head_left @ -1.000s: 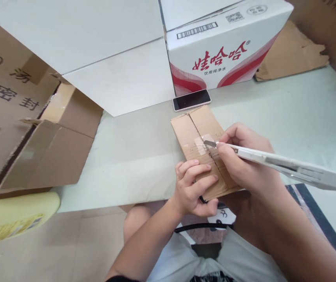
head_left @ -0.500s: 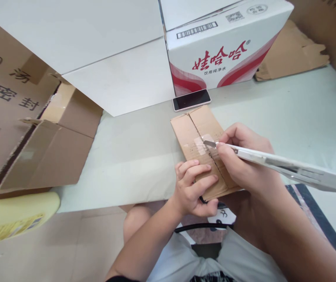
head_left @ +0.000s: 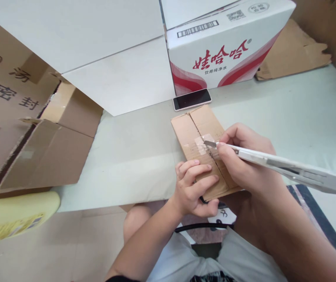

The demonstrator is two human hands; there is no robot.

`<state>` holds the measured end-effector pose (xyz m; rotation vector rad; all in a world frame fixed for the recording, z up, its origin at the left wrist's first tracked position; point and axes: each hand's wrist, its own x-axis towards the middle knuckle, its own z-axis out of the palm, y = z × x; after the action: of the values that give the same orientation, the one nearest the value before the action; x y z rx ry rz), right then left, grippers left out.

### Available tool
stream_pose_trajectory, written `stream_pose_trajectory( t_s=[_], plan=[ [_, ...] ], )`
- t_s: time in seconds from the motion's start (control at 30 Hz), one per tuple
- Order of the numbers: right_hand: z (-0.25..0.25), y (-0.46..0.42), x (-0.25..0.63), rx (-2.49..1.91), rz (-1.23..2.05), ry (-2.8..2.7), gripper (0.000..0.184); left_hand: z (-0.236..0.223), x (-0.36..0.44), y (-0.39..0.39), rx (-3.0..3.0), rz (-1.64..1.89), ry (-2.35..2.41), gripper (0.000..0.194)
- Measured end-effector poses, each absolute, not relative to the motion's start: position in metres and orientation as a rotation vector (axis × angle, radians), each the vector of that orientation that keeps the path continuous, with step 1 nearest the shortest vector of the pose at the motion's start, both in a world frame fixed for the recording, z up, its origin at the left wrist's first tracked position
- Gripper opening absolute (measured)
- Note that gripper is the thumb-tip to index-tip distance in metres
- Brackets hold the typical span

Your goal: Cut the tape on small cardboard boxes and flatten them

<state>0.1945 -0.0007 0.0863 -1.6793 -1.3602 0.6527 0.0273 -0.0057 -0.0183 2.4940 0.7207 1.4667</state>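
A small brown cardboard box (head_left: 182, 127) lies on the pale table covering, a dark seam running along its top. Clear tape (head_left: 201, 145) crosses that seam near the middle. My left hand (head_left: 196, 186) grips the near left part of the box, fingers over the top and thumb at the near edge. In my right hand (head_left: 242, 156) is a utility knife (head_left: 285, 166) with a pale body, held like a pen. Its short metal blade points left, the tip at the tape over the seam. Whether the blade has gone through the tape I cannot tell.
A smartphone (head_left: 192, 99) lies just beyond the box, against a white and red carton (head_left: 215, 58). Plain white boxes (head_left: 121, 78) stand behind. Large brown cartons (head_left: 47, 156) are at the left, above a yellow bottle (head_left: 18, 215). Flat cardboard (head_left: 294, 55) lies at the back right.
Almost nothing differs. The knife and both hands keep their places on the box; the view has shifted very slightly.
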Motion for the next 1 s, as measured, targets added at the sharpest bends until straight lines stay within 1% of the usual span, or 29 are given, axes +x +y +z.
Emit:
stream_pose_trajectory(
  t_s=[0.27, 1.0],
  plan=[
    [0.0845, -0.0021, 0.1956, -1.657, 0.633, -1.384, 0.013, -0.0192, 0.0278, -0.0061, 2.487, 1.47, 0.729, 0.04],
    [0.0836, -0.0014, 0.1957, -1.668, 0.588, -1.397, 0.012, -0.0199, 0.0272, -0.0062, 2.48, 1.469, 0.718, 0.039]
  ],
)
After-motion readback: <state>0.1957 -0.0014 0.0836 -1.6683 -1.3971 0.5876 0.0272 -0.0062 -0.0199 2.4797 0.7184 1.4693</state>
